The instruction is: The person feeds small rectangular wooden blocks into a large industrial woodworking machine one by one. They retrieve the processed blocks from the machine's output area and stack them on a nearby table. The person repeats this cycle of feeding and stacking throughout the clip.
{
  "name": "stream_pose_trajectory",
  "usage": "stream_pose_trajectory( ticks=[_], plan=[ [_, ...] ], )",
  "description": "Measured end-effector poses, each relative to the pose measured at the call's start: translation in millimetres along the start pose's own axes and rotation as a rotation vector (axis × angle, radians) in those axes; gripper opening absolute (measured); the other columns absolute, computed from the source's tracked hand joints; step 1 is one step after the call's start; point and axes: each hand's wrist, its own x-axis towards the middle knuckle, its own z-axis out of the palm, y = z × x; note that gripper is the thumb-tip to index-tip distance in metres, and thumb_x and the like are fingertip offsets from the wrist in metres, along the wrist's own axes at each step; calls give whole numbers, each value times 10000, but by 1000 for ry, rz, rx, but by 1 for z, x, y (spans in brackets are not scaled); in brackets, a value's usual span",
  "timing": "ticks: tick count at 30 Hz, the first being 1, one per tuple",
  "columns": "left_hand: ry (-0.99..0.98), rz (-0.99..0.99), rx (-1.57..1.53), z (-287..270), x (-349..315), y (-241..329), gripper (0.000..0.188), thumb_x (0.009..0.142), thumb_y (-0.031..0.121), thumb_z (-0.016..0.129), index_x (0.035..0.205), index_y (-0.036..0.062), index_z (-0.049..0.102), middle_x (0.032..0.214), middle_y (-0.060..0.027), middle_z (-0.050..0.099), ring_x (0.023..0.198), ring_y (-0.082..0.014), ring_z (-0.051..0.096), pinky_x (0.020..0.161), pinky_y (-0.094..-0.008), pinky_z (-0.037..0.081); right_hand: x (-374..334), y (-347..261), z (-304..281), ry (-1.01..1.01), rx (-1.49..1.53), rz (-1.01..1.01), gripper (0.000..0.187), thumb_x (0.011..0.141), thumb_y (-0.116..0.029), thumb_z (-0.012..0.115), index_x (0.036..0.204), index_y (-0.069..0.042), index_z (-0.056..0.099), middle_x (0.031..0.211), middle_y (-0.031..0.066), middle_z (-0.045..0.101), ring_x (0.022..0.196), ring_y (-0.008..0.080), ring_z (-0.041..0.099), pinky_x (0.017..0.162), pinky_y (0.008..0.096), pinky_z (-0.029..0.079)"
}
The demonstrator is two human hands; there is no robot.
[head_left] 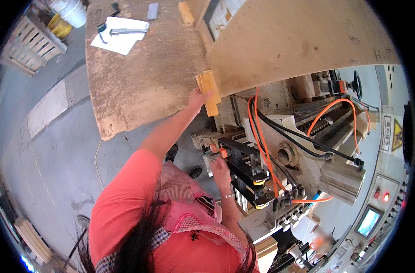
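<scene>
My left hand (197, 99) reaches out to the table's near right corner, its fingers closed on a few flat strips of light wood (209, 91). The strips lie side by side, their lower ends sticking out past the table edge. My right hand (221, 173) is lower down, beside the machine's black clamp bars (244, 161) and an orange block (224, 152). Its fingers are curled, and what they hold, if anything, is hidden.
The brown worktable (139, 86) carries white paper (121, 36), a caliper (128, 31) and another wood piece (186, 12). Orange hoses (263, 145) and black hoses loop over the machine. A control panel with a screen (369, 222) stands right. Another person (323, 241) is at lower right.
</scene>
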Motion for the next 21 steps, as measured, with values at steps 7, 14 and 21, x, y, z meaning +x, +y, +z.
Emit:
stream_pose_trajectory(
  ticks=[7, 14, 21],
  plan=[
    [202, 34, -31, 28, 106, -60, 284, 790, 149, 681, 979, -26, 563, 892, -116, 649, 777, -196, 632, 678, -334, 506, -125, 90, -1, 83, 69, 335, 283, 791, -156, 671, 1031, -14, 624, 791, 42, 657, 707, 96, 590, 650, 245, 484],
    [296, 23, 325, 34, 126, -92, 263, 823, 130, 643, 993, -58, 573, 913, -140, 646, 769, -215, 629, 661, -356, 508, -154, 80, 5, 131, 123, 484, 280, 799, -175, 649, 1037, -28, 631, 799, 74, 672, 740, 114, 618, 677, 255, 486],
    [163, 55, 962, 13, 150, -103, 371, 804, 345, 601, 895, -14, 608, 877, -235, 631, 858, -359, 616, 715, -436, 496, -157, 91, -1, 215, 172, 445, 240, 811, -141, 636, 1018, -19, 633, 813, 54, 669, 721, 101, 608, 651, 245, 485]
  ],
)
